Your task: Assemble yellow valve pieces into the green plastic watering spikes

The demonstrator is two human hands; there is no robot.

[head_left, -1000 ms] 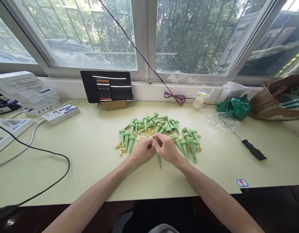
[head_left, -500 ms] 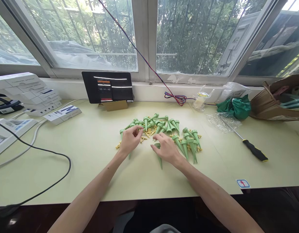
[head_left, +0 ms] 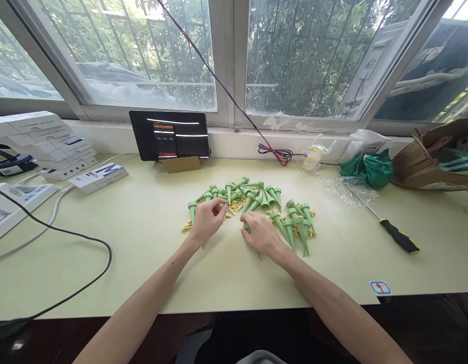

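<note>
My left hand (head_left: 208, 220) is closed in a pinch at the near side of the pile; whatever lies between its fingertips is too small to make out. My right hand (head_left: 261, 232) is closed around a green plastic plant-watering spike (head_left: 247, 228), whose ribbed cap shows by the thumb and whose tip pokes out below the palm. Several more green spikes (head_left: 250, 200) lie heaped beyond both hands, mixed with small yellow plastic fittings (head_left: 232, 208). To the right of my right hand rests another group of spikes (head_left: 290, 232) with yellow fittings around it.
A tablet (head_left: 142, 136) leans at the back, reflecting a timer. White boxes (head_left: 40, 136) are stacked on the left, near a black cable (head_left: 78, 235). At the right are a screwdriver (head_left: 398, 236), a green bag (head_left: 370, 167) and a cardboard box (head_left: 416, 169).
My right hand has closed on the green spike, which has tilted and is now mostly hidden under the palm. My left hand has shifted slightly right, still pinched.
</note>
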